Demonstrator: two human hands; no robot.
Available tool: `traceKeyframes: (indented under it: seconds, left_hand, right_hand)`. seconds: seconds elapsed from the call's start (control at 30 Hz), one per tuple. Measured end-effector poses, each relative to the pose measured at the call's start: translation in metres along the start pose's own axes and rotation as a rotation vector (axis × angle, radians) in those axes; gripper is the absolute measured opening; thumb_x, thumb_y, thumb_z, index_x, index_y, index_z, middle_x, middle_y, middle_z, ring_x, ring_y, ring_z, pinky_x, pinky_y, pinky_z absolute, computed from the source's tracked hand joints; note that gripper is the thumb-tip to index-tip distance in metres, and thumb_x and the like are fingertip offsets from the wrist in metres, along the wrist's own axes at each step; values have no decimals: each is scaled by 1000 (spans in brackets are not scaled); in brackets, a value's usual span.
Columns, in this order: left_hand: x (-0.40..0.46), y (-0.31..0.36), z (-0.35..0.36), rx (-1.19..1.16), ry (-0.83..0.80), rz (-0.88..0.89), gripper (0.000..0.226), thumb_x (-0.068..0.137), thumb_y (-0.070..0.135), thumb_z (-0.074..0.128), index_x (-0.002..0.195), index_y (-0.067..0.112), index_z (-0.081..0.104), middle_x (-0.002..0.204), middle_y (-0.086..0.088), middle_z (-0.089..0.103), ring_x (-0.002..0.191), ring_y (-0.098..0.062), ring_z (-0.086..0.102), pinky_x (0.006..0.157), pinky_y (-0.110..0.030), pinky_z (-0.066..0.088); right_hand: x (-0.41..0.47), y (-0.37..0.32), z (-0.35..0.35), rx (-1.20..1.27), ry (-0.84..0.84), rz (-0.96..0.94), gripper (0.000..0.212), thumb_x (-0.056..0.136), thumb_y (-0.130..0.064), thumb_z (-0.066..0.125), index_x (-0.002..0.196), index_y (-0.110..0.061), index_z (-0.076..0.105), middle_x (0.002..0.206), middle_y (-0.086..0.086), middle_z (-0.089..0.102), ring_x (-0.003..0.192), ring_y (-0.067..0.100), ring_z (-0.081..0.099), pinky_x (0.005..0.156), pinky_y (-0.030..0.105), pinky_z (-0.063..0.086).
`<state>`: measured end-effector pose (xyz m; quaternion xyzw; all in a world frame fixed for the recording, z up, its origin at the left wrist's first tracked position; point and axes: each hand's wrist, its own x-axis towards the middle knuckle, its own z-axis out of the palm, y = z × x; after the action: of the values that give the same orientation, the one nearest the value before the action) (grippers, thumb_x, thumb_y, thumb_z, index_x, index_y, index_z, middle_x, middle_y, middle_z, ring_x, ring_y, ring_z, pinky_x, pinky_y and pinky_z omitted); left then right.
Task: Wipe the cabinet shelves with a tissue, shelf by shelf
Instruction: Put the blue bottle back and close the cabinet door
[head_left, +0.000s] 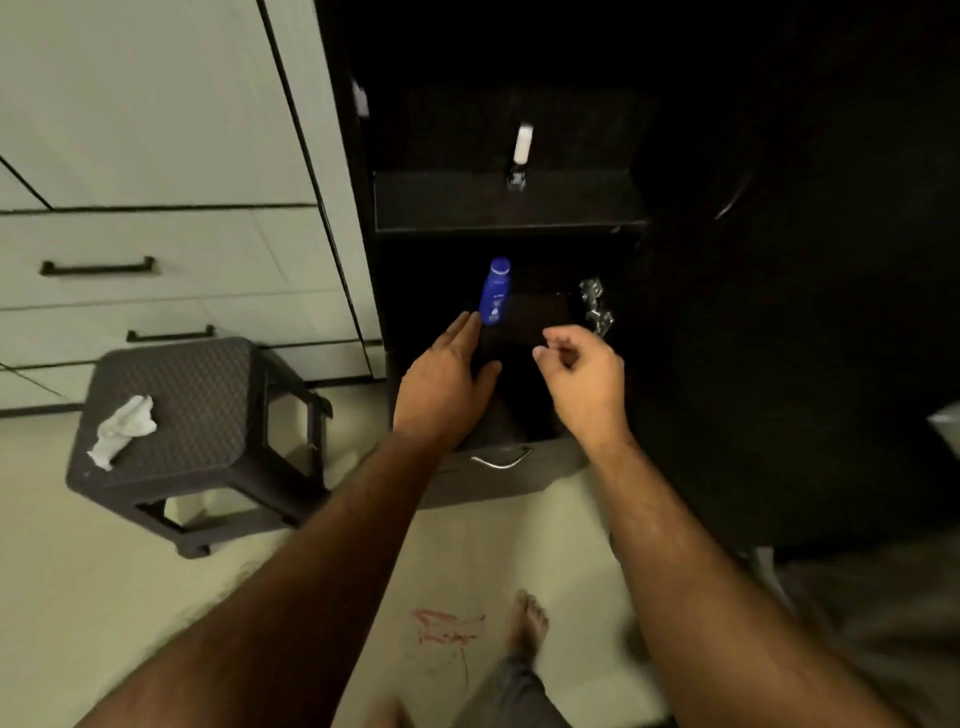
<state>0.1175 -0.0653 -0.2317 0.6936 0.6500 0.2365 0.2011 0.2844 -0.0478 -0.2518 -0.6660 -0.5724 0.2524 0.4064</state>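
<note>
Dim indoor light leaves the dark cabinet (509, 202) interior nearly black (details lost in shadow), with soft motion blur throughout and wide-angle bending toward the edges.

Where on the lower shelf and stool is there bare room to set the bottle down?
Lower shelf: bare between the bottle and the hinge, though both hands crowd its front. Stool: bare right of the tissue.

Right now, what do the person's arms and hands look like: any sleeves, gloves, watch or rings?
Both forearms are bare up to the frame edge, with no sleeves in view. The left hand and right hand wear no gloves. No watch, band or ring shows on either wrist or the visible fingers. Fine hair shows on the forearms.
</note>
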Motion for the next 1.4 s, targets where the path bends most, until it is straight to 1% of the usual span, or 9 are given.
traceKeyframes:
  seconds: [0.13,0.33,0.63,0.83,0.93,1.07,1.17,1.3,1.4]
  left_hand:
    - [-42,35,-78,1,47,89,64,95,37,56,150,22,29,156,1,32,137,-17,40,109,-32,35]
    - [-80,86,-169,-19,131,220,64,96,35,55,151,23,26,157,4,30,141,-13,33,113,-32,31]
    - [-91,175,-213,-25,206,404,64,94,38,57,150,26,28,157,8,28,141,-9,32,113,-32,34]
    - [-88,254,-204,-33,173,553,60,95,38,56,149,27,32,155,9,32,140,-7,33,113,-31,34]
    - [-87,288,-195,-66,175,632,54,95,38,56,145,26,39,151,8,40,137,-7,37,111,-31,37]
    - [-88,324,-182,-75,183,696,50,96,37,55,143,26,43,145,8,46,131,-8,44,107,-28,40]
    - [-89,344,-175,-84,160,727,50,96,36,55,143,25,44,144,7,47,128,-7,47,106,-27,41]
    - [-90,360,-171,-88,149,753,49,95,36,56,142,25,45,142,7,49,126,-8,49,106,-30,43]
    - [-90,363,-168,-78,137,747,50,95,36,57,142,25,44,142,7,49,127,-8,48,107,-30,42]
  right_hand:
    - [-47,-75,-40,-8,32,-77,19,84,-19,73,103,-20,72,96,-2,70,86,9,66,84,29,55]
    - [-87,-169,-109,-102,76,-213,25,88,-23,71,113,-19,68,108,-5,65,97,6,61,88,25,53]
    - [-104,-239,-225,-45,226,-329,25,88,-27,70,113,-24,68,109,-13,63,99,-1,61,86,20,51]
    - [-126,-242,-318,33,528,-428,14,88,-23,70,101,-22,72,98,-12,67,90,-5,62,74,9,49]
    - [-131,-236,-361,87,738,-471,5,88,-20,68,91,-21,72,87,-6,69,81,5,65,72,20,51]
    - [-128,-218,-401,225,908,-344,8,91,-21,62,86,-26,66,79,-6,66,73,11,65,67,25,52]
    - [-116,-201,-415,382,813,-185,15,96,-18,54,95,-31,61,88,-3,66,82,15,67,65,34,55]
    - [-105,-187,-410,340,551,-26,22,101,-14,47,108,-25,65,104,-5,68,98,8,64,73,27,53]
    - [-100,-182,-401,335,407,9,25,101,-16,46,103,-21,70,99,-6,72,93,6,66,69,20,46]
